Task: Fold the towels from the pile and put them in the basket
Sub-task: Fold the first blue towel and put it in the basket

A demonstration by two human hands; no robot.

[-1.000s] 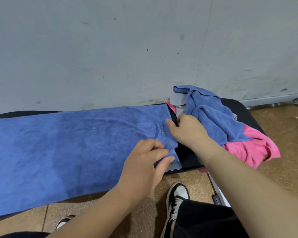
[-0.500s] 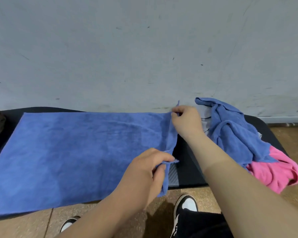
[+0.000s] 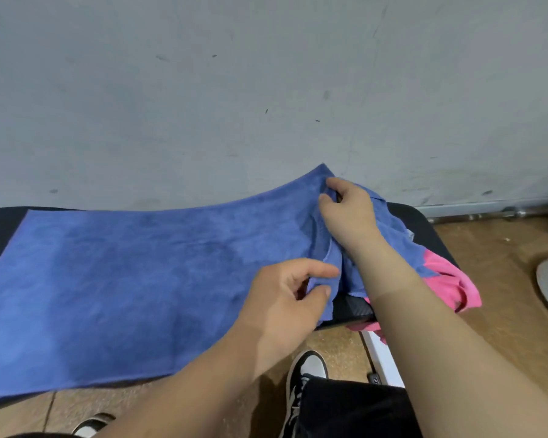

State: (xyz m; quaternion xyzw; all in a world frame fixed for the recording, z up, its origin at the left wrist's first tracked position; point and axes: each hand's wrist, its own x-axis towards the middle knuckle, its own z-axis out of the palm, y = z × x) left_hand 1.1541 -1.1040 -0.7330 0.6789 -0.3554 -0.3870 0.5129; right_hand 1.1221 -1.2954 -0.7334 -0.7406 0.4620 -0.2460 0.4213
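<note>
Both hands are pinching corners of the blue towel [image 3: 140, 279] lying across the bench [image 3: 424, 226]: left hand [image 3: 282, 298] at 4 o'clock, right hand [image 3: 350, 213] at 2 o'clock. Soft and light, it is sagging between them.

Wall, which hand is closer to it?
Right. The right hand pinches the blue towel's far corner, lifted up by the wall; the left hand pinches the near corner at the bench's front edge.

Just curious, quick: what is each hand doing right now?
Left hand: pinches the blue towel at its near right corner.
Right hand: pinches its far right corner, held raised.
</note>
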